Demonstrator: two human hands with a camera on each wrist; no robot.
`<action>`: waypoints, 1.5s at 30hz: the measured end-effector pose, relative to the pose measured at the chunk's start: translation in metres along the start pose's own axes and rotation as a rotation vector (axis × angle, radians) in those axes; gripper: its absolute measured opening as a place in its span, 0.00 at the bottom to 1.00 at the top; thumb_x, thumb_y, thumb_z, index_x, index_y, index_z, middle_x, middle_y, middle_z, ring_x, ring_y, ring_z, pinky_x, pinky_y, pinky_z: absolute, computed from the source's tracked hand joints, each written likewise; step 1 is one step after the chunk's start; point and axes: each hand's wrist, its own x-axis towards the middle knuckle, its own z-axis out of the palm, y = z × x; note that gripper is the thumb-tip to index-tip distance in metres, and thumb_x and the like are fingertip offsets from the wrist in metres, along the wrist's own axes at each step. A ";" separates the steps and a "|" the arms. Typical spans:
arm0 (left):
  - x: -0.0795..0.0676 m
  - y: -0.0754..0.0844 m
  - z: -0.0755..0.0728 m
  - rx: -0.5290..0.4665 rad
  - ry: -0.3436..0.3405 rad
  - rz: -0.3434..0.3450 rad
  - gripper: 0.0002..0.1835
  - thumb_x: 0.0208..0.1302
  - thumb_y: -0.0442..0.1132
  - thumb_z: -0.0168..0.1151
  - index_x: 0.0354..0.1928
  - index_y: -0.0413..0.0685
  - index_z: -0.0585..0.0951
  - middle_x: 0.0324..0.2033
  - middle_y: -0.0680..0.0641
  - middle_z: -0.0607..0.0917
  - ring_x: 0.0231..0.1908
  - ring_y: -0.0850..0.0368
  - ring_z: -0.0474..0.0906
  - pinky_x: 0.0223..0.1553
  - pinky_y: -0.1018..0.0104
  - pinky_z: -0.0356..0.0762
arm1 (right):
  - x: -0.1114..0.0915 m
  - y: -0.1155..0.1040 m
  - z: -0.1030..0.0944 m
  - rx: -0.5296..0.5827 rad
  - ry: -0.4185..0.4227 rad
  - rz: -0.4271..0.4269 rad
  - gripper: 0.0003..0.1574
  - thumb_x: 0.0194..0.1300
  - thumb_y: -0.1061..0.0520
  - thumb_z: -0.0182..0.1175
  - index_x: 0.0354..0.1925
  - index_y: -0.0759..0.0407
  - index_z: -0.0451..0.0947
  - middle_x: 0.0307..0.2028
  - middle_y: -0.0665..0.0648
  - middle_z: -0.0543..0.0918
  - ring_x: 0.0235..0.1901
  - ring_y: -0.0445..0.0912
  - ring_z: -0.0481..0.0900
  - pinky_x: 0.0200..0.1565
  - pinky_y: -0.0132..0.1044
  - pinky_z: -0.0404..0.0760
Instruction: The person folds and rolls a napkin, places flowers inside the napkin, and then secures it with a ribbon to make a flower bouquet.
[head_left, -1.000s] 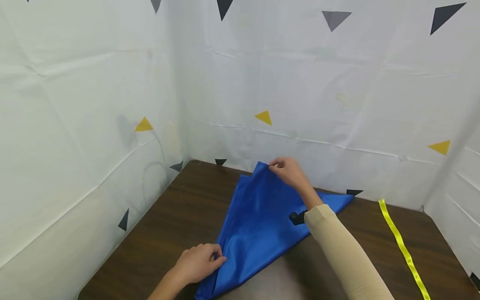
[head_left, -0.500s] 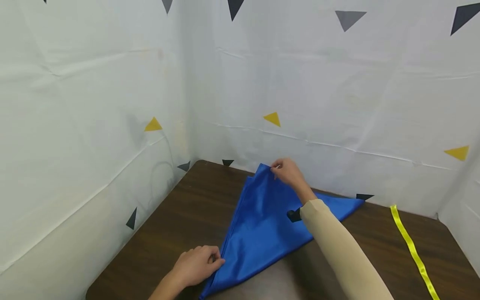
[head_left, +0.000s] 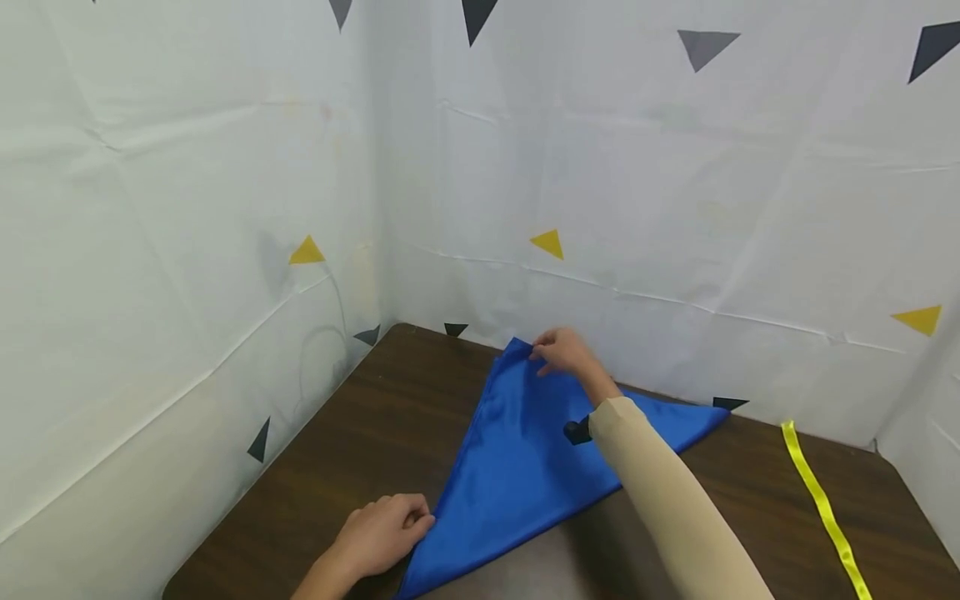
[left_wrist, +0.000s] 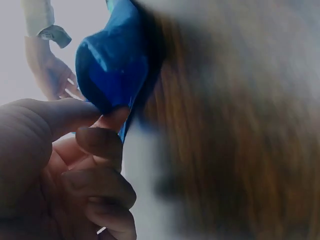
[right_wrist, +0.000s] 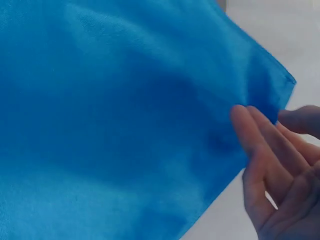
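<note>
A shiny blue satin cloth (head_left: 495,500), folded into a rough triangle, lies over the table. My left hand (head_left: 382,533) is at its near left edge; in the left wrist view, thumb and forefinger pinch the cloth (left_wrist: 115,47) where it loops up in a curl. At the far corner, my right hand (head_left: 564,353) holds the edge. The right wrist view has the thumb at the cloth's rim and fingertips (right_wrist: 240,112) against its face, the corner sticking out past them. Between the hands the cloth spreads fairly smooth.
A yellow ribbon (head_left: 821,500) runs lengthwise along the right side of the dark wooden table (head_left: 352,450). White sheet walls (head_left: 645,183) with triangle marks close off the back and sides. A small black device (head_left: 577,430) sits at my right wrist.
My right hand has lowered the far corner slightly toward the table. The cloth's left-side layers have come together and its folds have flattened. My left hand stays at the near edge.
</note>
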 end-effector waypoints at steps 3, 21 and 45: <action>-0.002 0.002 -0.002 0.002 -0.006 -0.002 0.08 0.78 0.51 0.63 0.37 0.69 0.85 0.21 0.61 0.75 0.22 0.63 0.71 0.23 0.62 0.60 | 0.002 0.002 0.001 -0.021 -0.050 0.020 0.26 0.83 0.60 0.53 0.69 0.75 0.74 0.64 0.75 0.82 0.50 0.62 0.92 0.60 0.54 0.86; -0.004 0.017 -0.005 0.038 0.052 0.025 0.09 0.79 0.56 0.61 0.39 0.68 0.84 0.24 0.63 0.76 0.22 0.65 0.70 0.23 0.65 0.63 | -0.009 0.020 0.019 -0.308 -0.103 -0.085 0.34 0.82 0.51 0.55 0.74 0.71 0.70 0.72 0.73 0.75 0.73 0.67 0.72 0.73 0.60 0.73; -0.024 0.049 0.004 0.223 -0.300 0.078 0.29 0.77 0.61 0.62 0.74 0.63 0.76 0.77 0.48 0.73 0.74 0.42 0.69 0.69 0.35 0.73 | -0.028 0.044 0.025 -0.375 -0.229 0.197 0.49 0.84 0.40 0.50 0.84 0.68 0.49 0.83 0.72 0.55 0.83 0.68 0.54 0.81 0.63 0.57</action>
